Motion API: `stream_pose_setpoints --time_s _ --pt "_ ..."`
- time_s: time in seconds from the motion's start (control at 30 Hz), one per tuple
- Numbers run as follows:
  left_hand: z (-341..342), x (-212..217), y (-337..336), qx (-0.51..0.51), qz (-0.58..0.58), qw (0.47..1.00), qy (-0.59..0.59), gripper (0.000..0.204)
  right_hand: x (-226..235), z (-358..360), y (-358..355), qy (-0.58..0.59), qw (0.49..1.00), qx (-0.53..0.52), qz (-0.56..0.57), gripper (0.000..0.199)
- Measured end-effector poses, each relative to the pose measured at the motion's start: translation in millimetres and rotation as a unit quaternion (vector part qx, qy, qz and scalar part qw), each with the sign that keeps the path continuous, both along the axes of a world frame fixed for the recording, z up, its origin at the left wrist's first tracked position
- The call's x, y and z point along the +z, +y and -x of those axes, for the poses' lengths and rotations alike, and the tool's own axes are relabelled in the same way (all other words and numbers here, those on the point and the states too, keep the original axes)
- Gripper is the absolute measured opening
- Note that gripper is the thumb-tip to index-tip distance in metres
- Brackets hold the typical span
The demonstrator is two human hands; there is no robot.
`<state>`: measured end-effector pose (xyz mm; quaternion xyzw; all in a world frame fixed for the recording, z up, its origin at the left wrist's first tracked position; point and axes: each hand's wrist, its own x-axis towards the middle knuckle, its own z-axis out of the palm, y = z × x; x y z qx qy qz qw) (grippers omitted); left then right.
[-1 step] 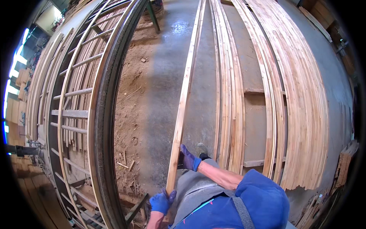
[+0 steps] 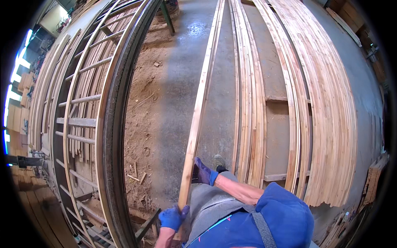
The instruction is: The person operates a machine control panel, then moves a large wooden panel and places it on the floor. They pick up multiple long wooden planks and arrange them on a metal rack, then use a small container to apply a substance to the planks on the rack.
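In the head view, a person in a blue top and grey trousers holds one long, thin wooden strip [image 2: 197, 111] that runs from near the lower middle of the picture up and away over the concrete floor [image 2: 178, 74] to the top edge. The left hand [image 2: 172, 218], in a blue glove, is closed around the near end of the strip, fingers wrapped about it low in the picture. The right hand [image 2: 202, 172], in a darker purple-blue glove, is closed on the same strip a little farther up, the bare forearm reaching in from the right. The strip stands clear of the other wood (it touches nothing but the two gloves, as far as can be seen).

To the right of it, more strips lie side by side on the floor in several bundles [image 2: 248, 103], and farther right a wide stack of pale boards [image 2: 331, 115] spreads toward the wall. To the left stands a long metal rack [image 2: 107, 124] with a dark frame and cross rungs, filled with more timber. Between the rack and the held strip, sawdust and wood scraps [image 2: 140, 124] cover the floor. One dark shoe [image 2: 219, 162] shows just beyond the right hand.
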<state>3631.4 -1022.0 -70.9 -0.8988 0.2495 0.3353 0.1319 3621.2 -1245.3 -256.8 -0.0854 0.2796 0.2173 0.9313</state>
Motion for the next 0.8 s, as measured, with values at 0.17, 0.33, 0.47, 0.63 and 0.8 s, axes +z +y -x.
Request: stream_pose_setpoints --time_s 0.17,0.33,0.47,0.63,0.8 --pt "-85 53 -63 -0.093 0.055 0.992 0.062 0.06 35 -19 -4 -0.013 0.999 0.015 0.042 0.065" --pt "-225 -35 -168 0.183 0.373 0.872 0.259 0.062 67 -49 -17 -0.037 0.998 0.043 0.026 0.048" --pt "-280 -107 -208 0.302 0.392 0.748 0.443 0.065 68 -87 -17 -0.118 0.978 0.156 0.075 0.053" --pt "-316 -129 -168 0.251 0.396 0.751 0.465 0.063 36 -139 -98 -0.173 0.915 0.319 0.177 0.044" --pt "-336 -54 -97 0.342 0.341 0.647 0.59 0.072 -17 -238 -182 -0.077 0.992 -0.08 0.055 0.05"
